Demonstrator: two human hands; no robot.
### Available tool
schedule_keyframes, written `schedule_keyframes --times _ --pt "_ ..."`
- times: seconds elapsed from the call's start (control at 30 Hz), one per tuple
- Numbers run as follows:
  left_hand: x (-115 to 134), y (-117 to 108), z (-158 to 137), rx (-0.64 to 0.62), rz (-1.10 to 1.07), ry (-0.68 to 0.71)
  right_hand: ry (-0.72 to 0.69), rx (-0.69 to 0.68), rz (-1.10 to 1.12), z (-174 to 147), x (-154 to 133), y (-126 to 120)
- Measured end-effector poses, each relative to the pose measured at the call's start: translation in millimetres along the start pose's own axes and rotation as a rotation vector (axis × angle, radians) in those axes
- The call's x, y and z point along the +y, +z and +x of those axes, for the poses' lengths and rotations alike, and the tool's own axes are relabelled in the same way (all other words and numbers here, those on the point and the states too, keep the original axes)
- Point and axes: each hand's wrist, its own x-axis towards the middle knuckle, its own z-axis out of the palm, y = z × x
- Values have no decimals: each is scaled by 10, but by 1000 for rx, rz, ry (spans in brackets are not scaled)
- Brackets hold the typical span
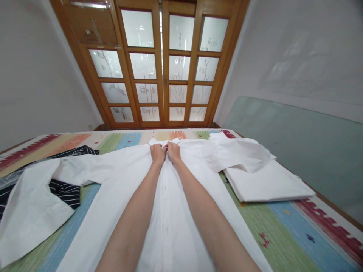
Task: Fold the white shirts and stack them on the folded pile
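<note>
One left hand and one right hand pinch the white shirt at its collar, spread flat but unfolded, fastening there unclear.

No legible text, labels, brands, numbers or signs anywhere

a striped black garment and folded white cloth lie on a patterned cover near glazed wooden doors.

We have a long-sleeved white cloth shirt on a multicoloured patterned cover, overlapping black-and-white striped fabric left and folded flat white cloth right, brown wooden glazed doors behind.
</note>
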Motion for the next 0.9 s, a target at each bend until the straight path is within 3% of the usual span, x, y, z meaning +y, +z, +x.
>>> schedule_keyframes --times 0.37,0.9 --pt "-70 54 60 -33 39 98 -36 -26 -86 2 2 0" --pt "-177 -52 40 -69 -43 261 -52 -7 -113 -23 -40 -30"
